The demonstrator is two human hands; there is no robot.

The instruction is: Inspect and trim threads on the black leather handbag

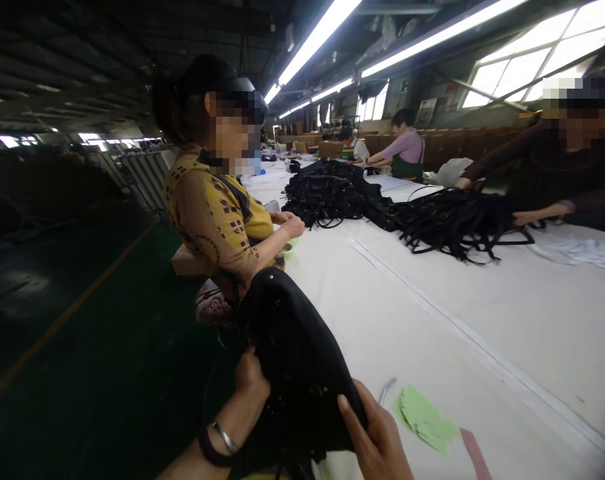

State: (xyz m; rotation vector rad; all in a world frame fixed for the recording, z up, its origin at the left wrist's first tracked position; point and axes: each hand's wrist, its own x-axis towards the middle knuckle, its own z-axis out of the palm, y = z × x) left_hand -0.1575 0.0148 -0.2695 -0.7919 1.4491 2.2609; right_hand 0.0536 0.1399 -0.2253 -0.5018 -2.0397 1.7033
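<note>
a black bag [297, 360] is held upright at the near edge of the long white table [432, 320], gripped by 2 hands: the left hand [250, 380] closed on its left side, the right hand [377, 433] spread flat against its lower right. it is judged soft, pliable and light, best grasped along its edges. no brand or writing can be read.
</note>
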